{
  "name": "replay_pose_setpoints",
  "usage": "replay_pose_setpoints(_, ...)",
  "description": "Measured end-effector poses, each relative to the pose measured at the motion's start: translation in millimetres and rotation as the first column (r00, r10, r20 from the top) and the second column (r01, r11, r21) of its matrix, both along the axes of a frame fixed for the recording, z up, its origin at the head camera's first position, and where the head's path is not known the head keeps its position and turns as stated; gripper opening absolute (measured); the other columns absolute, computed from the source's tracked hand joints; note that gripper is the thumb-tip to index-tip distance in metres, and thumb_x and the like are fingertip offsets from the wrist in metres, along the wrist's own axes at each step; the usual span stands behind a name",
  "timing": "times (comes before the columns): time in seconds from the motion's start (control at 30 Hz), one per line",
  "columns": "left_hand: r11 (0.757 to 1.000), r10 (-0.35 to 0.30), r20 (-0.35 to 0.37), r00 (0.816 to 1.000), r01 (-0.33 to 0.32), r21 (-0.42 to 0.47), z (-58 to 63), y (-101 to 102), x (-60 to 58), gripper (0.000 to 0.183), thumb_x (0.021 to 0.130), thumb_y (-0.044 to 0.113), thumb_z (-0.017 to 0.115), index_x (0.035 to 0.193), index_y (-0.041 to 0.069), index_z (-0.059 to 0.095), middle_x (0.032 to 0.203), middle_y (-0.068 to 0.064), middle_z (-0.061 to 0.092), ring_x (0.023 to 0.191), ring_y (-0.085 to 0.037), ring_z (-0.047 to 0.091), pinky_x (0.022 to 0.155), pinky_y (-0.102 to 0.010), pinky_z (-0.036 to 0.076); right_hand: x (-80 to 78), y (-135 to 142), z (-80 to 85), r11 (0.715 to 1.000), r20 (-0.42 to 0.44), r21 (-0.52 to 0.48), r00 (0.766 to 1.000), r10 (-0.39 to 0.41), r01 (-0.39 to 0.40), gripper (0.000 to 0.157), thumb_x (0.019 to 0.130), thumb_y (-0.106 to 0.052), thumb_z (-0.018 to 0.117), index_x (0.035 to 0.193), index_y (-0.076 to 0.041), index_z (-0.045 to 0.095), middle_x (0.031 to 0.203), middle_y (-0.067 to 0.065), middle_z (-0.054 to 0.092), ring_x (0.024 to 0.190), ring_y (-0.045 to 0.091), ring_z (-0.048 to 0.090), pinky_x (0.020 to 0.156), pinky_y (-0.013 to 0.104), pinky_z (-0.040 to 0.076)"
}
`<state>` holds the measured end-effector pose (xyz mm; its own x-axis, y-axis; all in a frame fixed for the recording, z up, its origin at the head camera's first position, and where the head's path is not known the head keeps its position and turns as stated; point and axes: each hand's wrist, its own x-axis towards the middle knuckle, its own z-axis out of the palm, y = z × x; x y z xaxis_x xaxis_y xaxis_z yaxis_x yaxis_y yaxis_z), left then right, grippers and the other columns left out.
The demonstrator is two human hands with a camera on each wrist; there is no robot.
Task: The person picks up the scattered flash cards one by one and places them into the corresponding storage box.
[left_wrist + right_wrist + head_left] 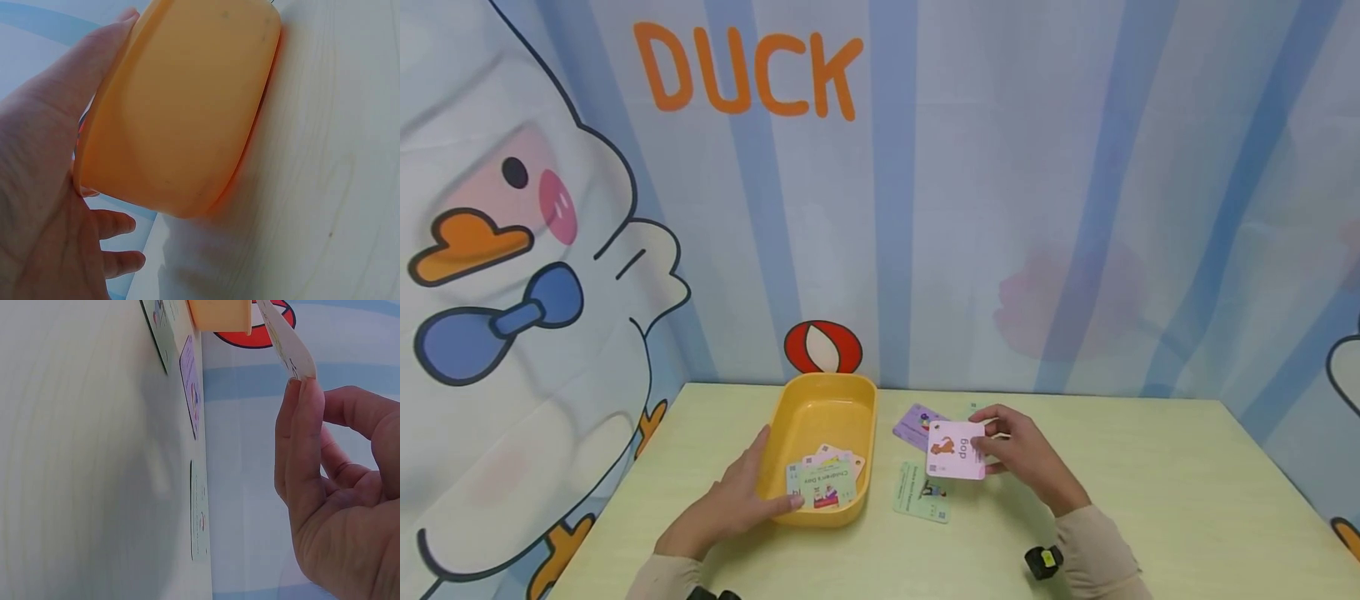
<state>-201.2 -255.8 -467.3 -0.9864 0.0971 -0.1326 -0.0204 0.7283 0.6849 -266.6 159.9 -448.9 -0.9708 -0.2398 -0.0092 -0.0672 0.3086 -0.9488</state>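
Note:
A pink flashcard (pixel 942 460) printed with a dog and the word "dog" is pinched at its edge by my right hand (pixel 1026 458). In the right wrist view that card (pixel 284 337) is raised above the table, between thumb and fingertips. My left hand (pixel 733 492) holds the yellow plastic tray (pixel 870 433) at its near left corner, thumb over the rim. Inside the tray's near end lie several cards, a green "Children's Day" card (pixel 838 479) uppermost. From the left wrist, the tray's outer wall (pixel 181 106) fills the middle of the view.
A purple card (pixel 912 425) and a green card (pixel 910 492) lie on the table right of the tray. Another pale green card (pixel 199 512) lies farther right, mostly behind my right hand in the head view. A printed curtain (pixel 955 208) hangs behind the table (pixel 1187 500).

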Motion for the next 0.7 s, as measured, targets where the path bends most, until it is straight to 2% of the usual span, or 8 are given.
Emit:
replay_pose_setpoints(0.27,1.000,0.003,-0.004,1.000,-0.003,0.003,-0.5,-0.2,-1.0,0.126,0.078,0.060,0.080,0.163,0.010,0.001,0.166,-0.021,0.021,0.144,-0.041,0.033,0.114,-0.069,0.029,-1.4,-14.4,2.9,0.999,-0.004,-0.030,1.000,0.029,-0.029,0.036,0.095,-0.008,0.068,0.130,-0.002,0.058,0.105,0.014,0.054,0.088,0.022,0.064,0.068,0.038,0.063)
replay_pose_setpoints(0.7,1.000,0.014,0.003,1.000,-0.014,-0.013,-0.5,0.7,-0.5,0.128,0.076,0.061,0.081,0.163,0.011,0.002,0.166,-0.020,0.021,0.144,-0.042,0.033,0.112,-0.070,0.032,-6.0,-35.2,11.1,0.999,0.002,-0.048,1.000,0.025,-0.025,0.033,0.094,-0.005,0.068,0.126,-0.005,0.061,0.104,0.014,0.055,0.087,0.023,0.064,0.069,0.037,0.062)
